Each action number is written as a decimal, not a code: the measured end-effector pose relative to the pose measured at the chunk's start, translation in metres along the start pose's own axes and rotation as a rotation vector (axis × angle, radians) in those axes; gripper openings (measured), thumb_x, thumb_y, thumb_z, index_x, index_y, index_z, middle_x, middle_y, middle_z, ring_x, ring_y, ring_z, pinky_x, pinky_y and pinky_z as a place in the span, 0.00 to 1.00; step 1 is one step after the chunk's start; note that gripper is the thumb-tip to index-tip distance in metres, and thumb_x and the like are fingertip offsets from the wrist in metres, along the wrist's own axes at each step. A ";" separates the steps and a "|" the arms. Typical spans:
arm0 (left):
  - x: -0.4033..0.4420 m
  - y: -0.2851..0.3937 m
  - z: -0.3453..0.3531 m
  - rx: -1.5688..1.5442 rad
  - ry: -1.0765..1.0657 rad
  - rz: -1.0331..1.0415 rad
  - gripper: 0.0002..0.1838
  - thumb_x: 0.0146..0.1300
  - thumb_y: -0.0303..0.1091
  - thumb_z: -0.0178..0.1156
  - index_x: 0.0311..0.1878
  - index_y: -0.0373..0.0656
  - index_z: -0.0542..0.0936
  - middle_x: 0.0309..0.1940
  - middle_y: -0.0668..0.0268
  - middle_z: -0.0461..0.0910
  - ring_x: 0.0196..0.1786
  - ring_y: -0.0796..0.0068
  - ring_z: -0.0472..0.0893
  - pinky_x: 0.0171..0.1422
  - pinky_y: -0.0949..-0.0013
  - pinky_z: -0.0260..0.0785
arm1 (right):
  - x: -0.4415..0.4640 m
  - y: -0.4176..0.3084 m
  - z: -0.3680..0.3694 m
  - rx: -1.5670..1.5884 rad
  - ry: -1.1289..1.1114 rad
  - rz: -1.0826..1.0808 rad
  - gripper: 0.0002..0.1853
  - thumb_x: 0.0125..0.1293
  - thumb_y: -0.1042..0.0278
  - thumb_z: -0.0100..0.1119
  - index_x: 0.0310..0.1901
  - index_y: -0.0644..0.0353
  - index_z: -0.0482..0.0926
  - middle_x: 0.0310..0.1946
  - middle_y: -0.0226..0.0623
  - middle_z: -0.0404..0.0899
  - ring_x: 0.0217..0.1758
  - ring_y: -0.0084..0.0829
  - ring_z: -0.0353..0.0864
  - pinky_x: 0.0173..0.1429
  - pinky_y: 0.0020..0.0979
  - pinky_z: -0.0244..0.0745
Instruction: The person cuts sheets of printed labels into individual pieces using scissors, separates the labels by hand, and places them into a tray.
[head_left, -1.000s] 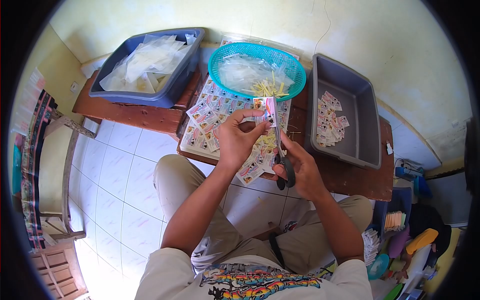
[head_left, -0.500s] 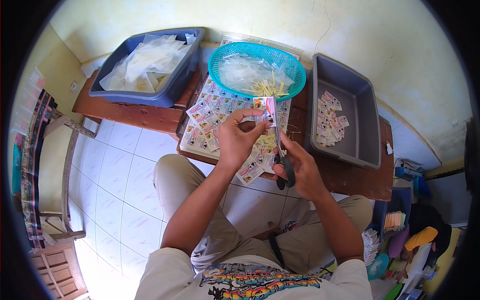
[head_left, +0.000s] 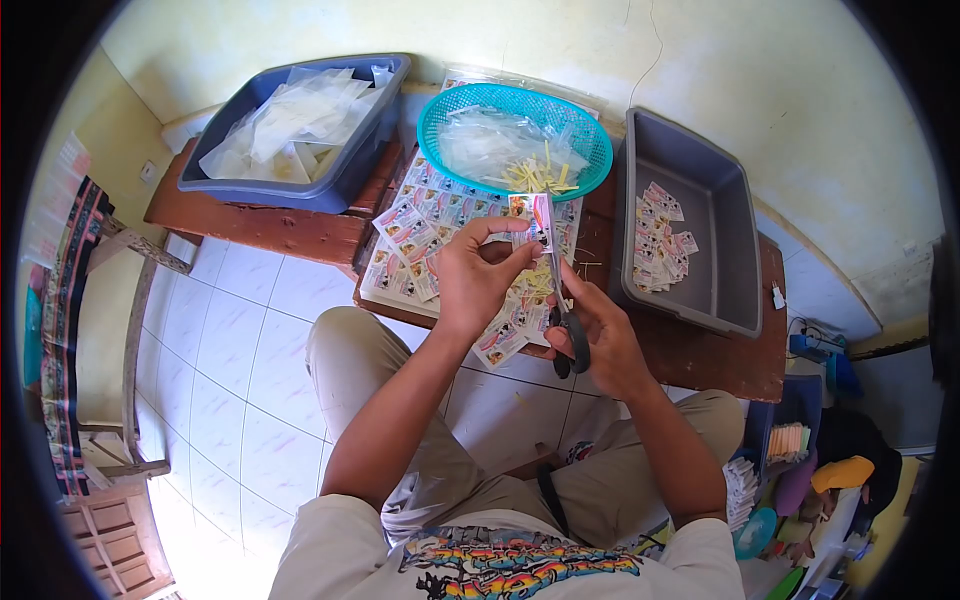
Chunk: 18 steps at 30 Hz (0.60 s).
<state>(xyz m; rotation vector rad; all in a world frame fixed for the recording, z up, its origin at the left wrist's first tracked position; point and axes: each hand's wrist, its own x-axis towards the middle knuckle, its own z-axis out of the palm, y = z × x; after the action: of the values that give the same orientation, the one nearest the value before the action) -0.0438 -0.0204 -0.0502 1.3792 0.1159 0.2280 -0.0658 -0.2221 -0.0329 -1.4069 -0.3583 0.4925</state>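
Pinching a label (head_left: 528, 209) with your left grip (head_left: 472, 275), scissors (head_left: 576, 340) in your right grip (head_left: 610, 340), you face a teal basket (head_left: 605, 155) of plastic (head_left: 495, 147) and yellow strips (head_left: 545, 180); rightward, a grey bin (head_left: 715, 265) holds illegibly printed cards (head_left: 657, 248).

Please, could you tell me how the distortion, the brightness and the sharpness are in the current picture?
Head view: strong wide-angle bending, black around the corners; head view: floor washed out to white at lower left; head view: left hand and scissors fairly sharp, small print on the held slip unreadable.
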 end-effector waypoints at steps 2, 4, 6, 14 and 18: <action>0.000 0.000 0.000 0.002 -0.001 0.004 0.17 0.69 0.20 0.73 0.59 0.32 0.83 0.42 0.53 0.92 0.44 0.72 0.91 0.51 0.70 0.85 | 0.000 -0.001 0.000 -0.004 0.002 0.017 0.46 0.69 0.79 0.74 0.85 0.55 0.60 0.62 0.37 0.72 0.53 0.26 0.84 0.53 0.28 0.90; 0.000 0.000 0.000 0.000 -0.005 0.009 0.17 0.69 0.20 0.73 0.59 0.32 0.83 0.42 0.53 0.92 0.44 0.71 0.92 0.51 0.70 0.86 | 0.000 0.000 0.000 -0.019 0.001 0.018 0.46 0.70 0.79 0.74 0.85 0.54 0.61 0.62 0.37 0.72 0.52 0.26 0.84 0.53 0.28 0.90; 0.000 -0.001 0.000 0.000 -0.002 0.019 0.17 0.69 0.20 0.73 0.59 0.32 0.83 0.42 0.53 0.92 0.44 0.71 0.92 0.51 0.70 0.86 | 0.000 0.000 0.000 -0.019 0.004 0.018 0.46 0.70 0.79 0.74 0.85 0.54 0.61 0.62 0.37 0.72 0.51 0.25 0.84 0.53 0.28 0.90; 0.000 0.000 0.001 0.009 0.004 0.022 0.17 0.69 0.20 0.73 0.59 0.32 0.83 0.42 0.52 0.92 0.45 0.71 0.92 0.52 0.69 0.86 | 0.000 0.001 -0.001 -0.075 0.004 0.019 0.46 0.70 0.76 0.75 0.86 0.52 0.60 0.62 0.36 0.74 0.45 0.22 0.82 0.45 0.27 0.85; 0.000 0.001 0.001 0.016 0.004 0.009 0.17 0.69 0.19 0.73 0.59 0.32 0.83 0.42 0.52 0.92 0.45 0.70 0.92 0.52 0.69 0.86 | -0.001 0.000 0.000 -0.042 0.017 0.035 0.47 0.70 0.76 0.75 0.86 0.52 0.59 0.62 0.36 0.74 0.42 0.21 0.81 0.43 0.26 0.84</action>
<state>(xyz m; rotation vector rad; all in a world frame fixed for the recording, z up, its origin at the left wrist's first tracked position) -0.0436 -0.0209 -0.0492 1.3950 0.1154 0.2380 -0.0667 -0.2226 -0.0333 -1.4593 -0.3326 0.5035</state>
